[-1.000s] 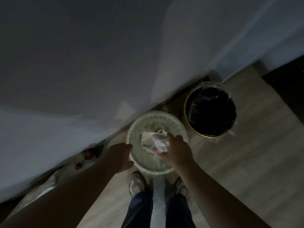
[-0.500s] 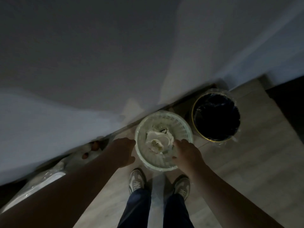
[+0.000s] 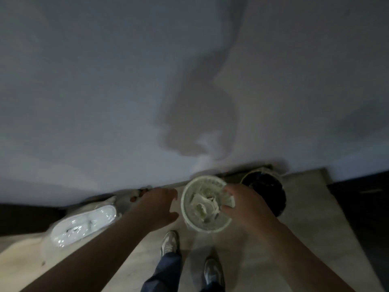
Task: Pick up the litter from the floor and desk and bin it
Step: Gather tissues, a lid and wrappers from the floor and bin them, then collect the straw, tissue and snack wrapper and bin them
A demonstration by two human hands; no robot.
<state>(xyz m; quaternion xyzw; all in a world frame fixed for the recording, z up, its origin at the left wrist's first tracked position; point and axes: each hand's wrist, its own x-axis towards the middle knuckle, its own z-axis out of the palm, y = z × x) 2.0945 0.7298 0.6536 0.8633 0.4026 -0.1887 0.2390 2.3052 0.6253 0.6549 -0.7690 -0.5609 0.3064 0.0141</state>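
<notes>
Dim, grainy indoor view. My shadow [image 3: 200, 114] darkens the wall [image 3: 94, 81]; glare glints on plastic wrap [image 3: 84, 226] lower left; my right hand [image 3: 246, 205] blurs.

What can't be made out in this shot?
Head view, dim and blurred:
- right hand: whether it grips the white bin's rim, hidden by its own back.
- black bin: contents lost in darkness.
- brown bits by the wall: too small, partly behind left hand.
- wrapped white object: glare.

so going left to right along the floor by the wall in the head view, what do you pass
wrapped white package → left hand → white bin → right hand → black bin
</notes>
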